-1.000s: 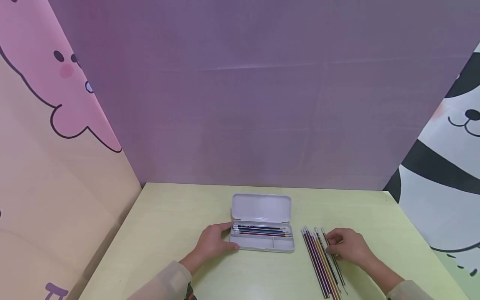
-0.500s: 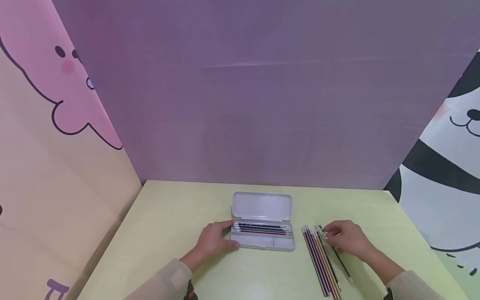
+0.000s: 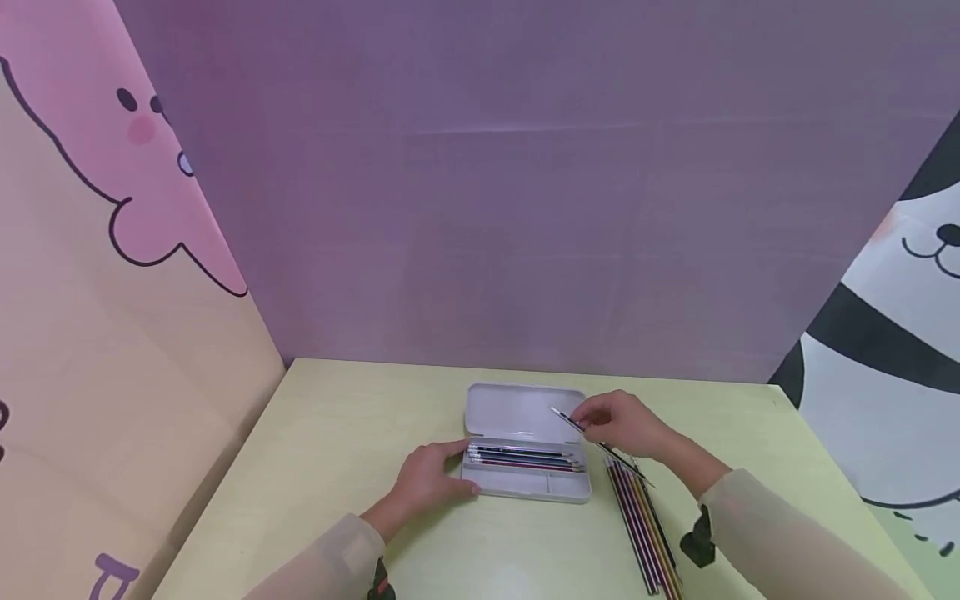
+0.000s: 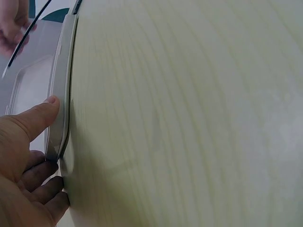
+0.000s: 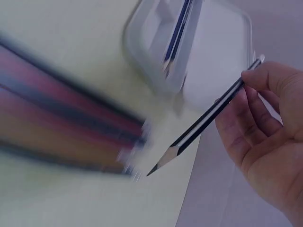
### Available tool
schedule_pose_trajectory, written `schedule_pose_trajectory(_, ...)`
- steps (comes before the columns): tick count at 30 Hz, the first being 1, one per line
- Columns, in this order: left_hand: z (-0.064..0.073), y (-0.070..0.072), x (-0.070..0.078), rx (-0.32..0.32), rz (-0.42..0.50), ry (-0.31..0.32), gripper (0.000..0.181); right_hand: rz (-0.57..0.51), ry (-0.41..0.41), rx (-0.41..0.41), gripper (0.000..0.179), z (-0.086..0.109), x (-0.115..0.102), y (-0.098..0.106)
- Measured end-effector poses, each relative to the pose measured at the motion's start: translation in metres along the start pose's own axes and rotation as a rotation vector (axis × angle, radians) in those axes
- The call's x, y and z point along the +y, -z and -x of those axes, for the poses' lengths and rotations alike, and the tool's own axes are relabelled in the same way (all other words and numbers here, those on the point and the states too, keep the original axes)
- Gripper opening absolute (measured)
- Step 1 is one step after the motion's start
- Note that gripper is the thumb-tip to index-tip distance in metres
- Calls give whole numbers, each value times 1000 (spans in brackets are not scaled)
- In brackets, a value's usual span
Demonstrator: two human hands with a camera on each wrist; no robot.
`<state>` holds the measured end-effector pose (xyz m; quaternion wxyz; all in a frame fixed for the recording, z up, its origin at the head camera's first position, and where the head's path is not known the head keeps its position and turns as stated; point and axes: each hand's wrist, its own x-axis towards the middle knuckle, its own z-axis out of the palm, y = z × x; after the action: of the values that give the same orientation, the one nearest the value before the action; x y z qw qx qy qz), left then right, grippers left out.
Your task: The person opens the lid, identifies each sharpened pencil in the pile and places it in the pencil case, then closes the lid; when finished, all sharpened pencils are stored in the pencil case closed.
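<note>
My right hand pinches a black-and-white striped pencil between thumb and fingers, over the right side of the open pencil case. In the right wrist view this pencil slants, its sharpened tip pointing down and left. Several pencils lie side by side in the case's rear compartment. At the case's left end my left hand holds it, the thumb on the front wall. The left wrist view shows that thumb against the case's edge.
Right of the case lies a bundle of several pencils, dark red, yellow and black, eraser ends toward the back. The case's lid is folded back on the pale wooden table. A purple backdrop rises behind the table.
My right hand has picked the striped pencil up from the right side of the bundle and carried it left and back to the case. My left hand has stayed on the case.
</note>
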<state>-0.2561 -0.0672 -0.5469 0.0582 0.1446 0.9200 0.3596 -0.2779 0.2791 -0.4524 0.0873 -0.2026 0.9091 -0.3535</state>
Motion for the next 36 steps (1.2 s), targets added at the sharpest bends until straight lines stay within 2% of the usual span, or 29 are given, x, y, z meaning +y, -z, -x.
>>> schedule_pose_trajectory(6,1,-1,1,-1,6,-7,78,22,103,-50,24,-35,-20,-29)
schedule_pose_trajectory(14,0,-2,1,6,-1,-24,78,15,152,-113,26,-61,-28,-64)
schedule_pose_trajectory(26,1,-1,2,3,-4,-29,77,62,155,-185,22,-63,-31,-94)
schedule_pose_trajectory(36,0,0,-1,-2,-4,-20,77,79,137,-156,22,-66,-26,-100)
